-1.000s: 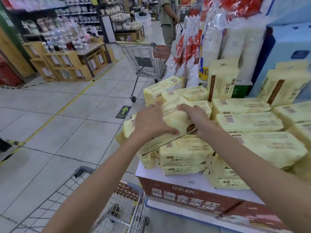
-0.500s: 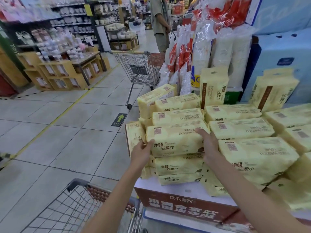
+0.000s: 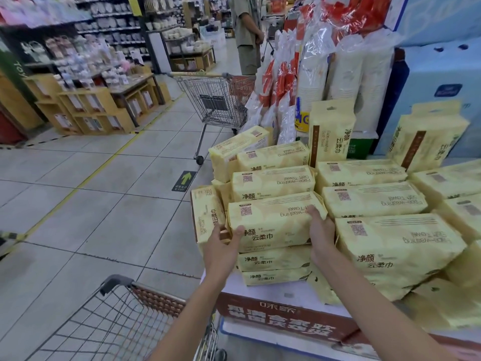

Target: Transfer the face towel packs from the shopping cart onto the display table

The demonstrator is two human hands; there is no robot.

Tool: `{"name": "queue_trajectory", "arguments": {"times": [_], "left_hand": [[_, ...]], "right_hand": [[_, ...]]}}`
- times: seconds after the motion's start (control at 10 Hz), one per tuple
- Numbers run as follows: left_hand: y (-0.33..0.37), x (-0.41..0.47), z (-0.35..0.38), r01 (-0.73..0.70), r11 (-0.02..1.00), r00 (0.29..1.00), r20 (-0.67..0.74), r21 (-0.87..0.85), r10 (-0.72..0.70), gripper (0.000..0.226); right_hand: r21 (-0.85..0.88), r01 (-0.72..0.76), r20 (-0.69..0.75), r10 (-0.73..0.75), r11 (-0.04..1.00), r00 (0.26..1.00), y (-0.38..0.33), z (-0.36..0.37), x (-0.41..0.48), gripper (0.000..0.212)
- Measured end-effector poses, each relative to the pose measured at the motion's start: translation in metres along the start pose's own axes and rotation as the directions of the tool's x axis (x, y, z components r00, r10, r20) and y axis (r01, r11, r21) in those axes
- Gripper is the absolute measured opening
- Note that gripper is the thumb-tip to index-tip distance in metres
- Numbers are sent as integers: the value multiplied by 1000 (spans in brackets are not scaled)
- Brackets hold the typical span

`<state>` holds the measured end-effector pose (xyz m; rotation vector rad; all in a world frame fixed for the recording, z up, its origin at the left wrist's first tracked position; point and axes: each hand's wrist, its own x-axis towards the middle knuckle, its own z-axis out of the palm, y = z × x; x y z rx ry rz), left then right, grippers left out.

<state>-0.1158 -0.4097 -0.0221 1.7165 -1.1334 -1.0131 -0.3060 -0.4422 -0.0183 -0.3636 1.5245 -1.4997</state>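
Left hand (image 3: 221,247) and right hand (image 3: 321,237) each grip one end of a pale-yellow plastic face towel pack (image 3: 273,220) atop the stack at the near-left corner of the white-topped, red-fronted display table (image 3: 250,291), with the wire shopping cart (image 3: 117,321) nearer and open grey tiled floor (image 3: 91,217) leftward.

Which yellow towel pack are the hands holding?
The top pack, front left: the left hand and right hand hold its two ends, and two more packs lie under it.
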Motion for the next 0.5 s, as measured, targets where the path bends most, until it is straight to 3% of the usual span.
{"name": "queue_trajectory", "arguments": {"times": [0.1, 0.2, 0.4, 0.5], "left_hand": [[4, 1, 2, 64, 992, 998, 3, -106, -64, 27], [9, 1, 8, 185, 945, 982, 73, -270, -172, 47], [7, 9, 6, 199, 932, 978, 125, -301, -169, 41], [8, 11, -1, 194, 944, 975, 163, -266, -154, 57]], "right_hand": [[-16, -32, -38, 31, 999, 999, -1, 3, 0, 51], [-39, -104, -53, 102, 994, 993, -1, 4, -2, 55], [-21, -220, 15, 220, 975, 975, -6, 1, -16, 60], [3, -292, 112, 290, 956, 950, -13, -11, -33, 59]]}}
